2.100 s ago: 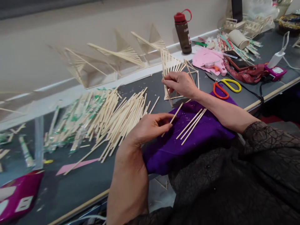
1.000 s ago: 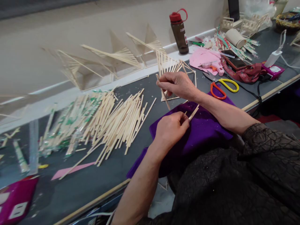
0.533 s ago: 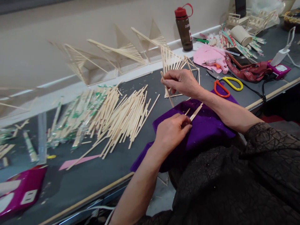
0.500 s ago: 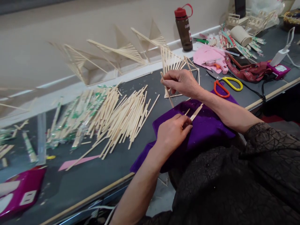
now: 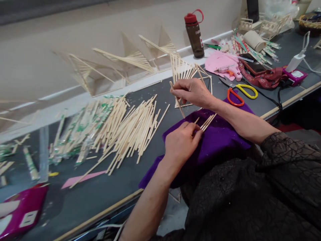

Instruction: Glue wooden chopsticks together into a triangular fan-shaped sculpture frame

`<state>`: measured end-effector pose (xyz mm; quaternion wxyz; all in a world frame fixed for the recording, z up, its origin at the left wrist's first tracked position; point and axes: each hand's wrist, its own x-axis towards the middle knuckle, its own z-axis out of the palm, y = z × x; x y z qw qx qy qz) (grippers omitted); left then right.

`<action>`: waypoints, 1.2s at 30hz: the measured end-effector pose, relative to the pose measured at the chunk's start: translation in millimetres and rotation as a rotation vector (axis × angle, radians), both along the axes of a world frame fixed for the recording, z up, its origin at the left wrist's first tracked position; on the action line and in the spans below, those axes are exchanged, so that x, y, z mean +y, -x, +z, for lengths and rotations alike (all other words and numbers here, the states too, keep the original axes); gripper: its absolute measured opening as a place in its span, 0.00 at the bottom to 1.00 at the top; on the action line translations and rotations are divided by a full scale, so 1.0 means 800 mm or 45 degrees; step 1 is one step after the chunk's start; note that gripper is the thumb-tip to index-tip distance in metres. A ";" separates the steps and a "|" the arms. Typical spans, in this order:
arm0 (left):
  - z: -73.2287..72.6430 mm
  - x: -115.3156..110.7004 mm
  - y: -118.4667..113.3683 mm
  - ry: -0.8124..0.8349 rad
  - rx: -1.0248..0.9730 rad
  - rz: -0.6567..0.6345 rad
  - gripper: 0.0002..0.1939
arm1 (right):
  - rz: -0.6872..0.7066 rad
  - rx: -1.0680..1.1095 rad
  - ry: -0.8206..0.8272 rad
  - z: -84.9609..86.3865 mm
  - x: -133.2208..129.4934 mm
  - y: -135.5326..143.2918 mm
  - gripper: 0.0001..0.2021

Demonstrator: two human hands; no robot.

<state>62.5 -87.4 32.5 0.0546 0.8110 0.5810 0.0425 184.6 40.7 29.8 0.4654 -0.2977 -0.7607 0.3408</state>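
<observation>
My left hand (image 5: 181, 138) is closed around several thin wooden chopsticks (image 5: 208, 122), whose ends fan out past the fingertips over a purple cloth (image 5: 215, 142). In a pinch between thumb and fingers, my right hand (image 5: 192, 91) holds a single chopstick (image 5: 180, 108), tilted with its lower end near the cloth. Just behind that hand stands a frame built of fanned sticks (image 5: 179, 68). To the left lies a big pile of loose chopsticks (image 5: 136, 129), some beside it still in green-printed wrappers (image 5: 82, 130).
Scissors (image 5: 242, 93) with red and yellow handles lie right of my right hand. Behind them are a pink glue gun (image 5: 232, 71) and a red lanyard (image 5: 265, 77). A red-capped bottle (image 5: 194, 36) and more stick structures (image 5: 125, 60) stand along the wall. A magenta packet (image 5: 27, 207) lies front left.
The chopsticks in my left hand have spread from a tight bundle into a small fan. My right hand keeps its pinch on the single chopstick. The view has shifted slightly.
</observation>
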 end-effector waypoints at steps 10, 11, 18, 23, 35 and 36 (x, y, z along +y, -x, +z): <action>0.002 0.000 -0.015 0.118 0.185 -0.035 0.12 | -0.004 0.027 0.019 0.002 -0.003 0.000 0.07; 0.003 -0.004 -0.017 0.101 0.251 -0.030 0.14 | -0.007 0.030 0.019 0.001 -0.002 0.000 0.07; 0.010 -0.003 -0.016 0.168 0.343 -0.064 0.19 | -0.016 -0.010 0.009 0.001 -0.002 0.001 0.07; 0.009 -0.002 -0.011 0.184 0.364 -0.087 0.17 | -0.010 0.005 0.035 0.003 -0.004 0.000 0.07; 0.010 0.001 0.021 0.225 -0.360 -0.066 0.06 | -0.020 0.081 0.110 0.004 -0.004 -0.001 0.07; 0.013 0.006 0.032 0.249 -0.566 -0.004 0.06 | -0.028 0.106 0.120 0.003 -0.003 -0.001 0.08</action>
